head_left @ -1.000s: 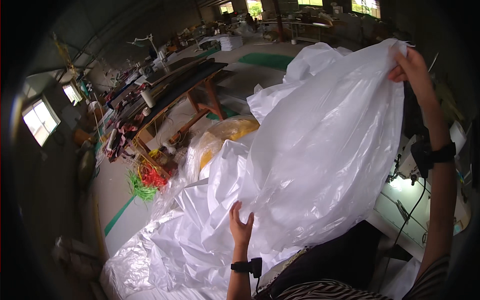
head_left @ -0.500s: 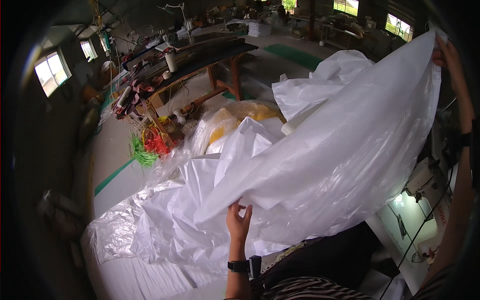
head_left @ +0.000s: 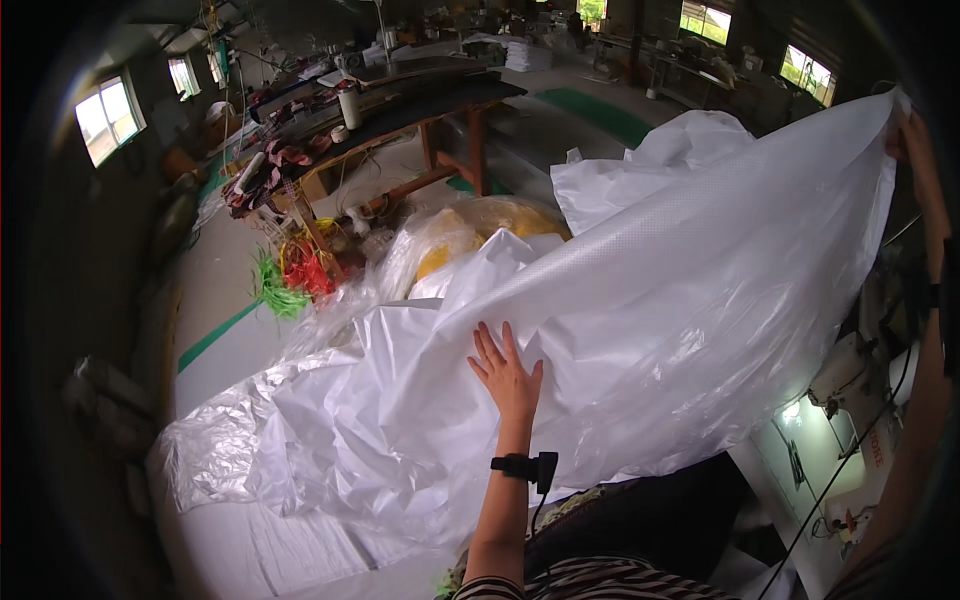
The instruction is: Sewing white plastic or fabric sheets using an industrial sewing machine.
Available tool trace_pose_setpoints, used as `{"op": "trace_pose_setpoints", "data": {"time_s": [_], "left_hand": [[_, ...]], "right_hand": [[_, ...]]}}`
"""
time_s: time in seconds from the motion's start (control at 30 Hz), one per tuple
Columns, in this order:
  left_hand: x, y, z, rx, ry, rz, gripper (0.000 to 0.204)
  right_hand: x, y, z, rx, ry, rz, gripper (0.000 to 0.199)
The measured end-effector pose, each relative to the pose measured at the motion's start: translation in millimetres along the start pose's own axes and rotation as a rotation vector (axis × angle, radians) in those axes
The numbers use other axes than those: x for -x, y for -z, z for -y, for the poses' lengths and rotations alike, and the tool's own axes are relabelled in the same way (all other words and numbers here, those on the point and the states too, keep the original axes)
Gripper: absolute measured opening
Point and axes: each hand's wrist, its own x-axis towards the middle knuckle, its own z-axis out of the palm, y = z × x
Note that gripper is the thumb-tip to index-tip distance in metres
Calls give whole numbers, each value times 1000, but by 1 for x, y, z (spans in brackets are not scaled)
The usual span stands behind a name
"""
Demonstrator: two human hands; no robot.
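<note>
One sewing machine (head_left: pixel 842 375) borders the white sheet (head_left: pixel 690 280) at right, one table (head_left: pixel 440 97) beyond; floor (head_left: pixel 222 280) extends left; right hand (head_left: pixel 915 145) grasps sheet corner, left hand (head_left: pixel 510 385) spread open

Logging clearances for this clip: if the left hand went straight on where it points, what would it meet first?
The left hand would most likely meet the white sheet directly before it; whether they already touch is unclear.
</note>
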Motion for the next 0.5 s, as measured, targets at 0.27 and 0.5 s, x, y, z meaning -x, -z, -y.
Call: {"op": "trace_pose_setpoints", "data": {"time_s": [0.27,0.5], "left_hand": [[-36,-20,77,772,259,288,25],[-21,69,107,1278,340,516,20]], "right_hand": [[-14,46,-64,152,-56,-9,50],[-49,43,-133,245,-198,-42,53]]}}
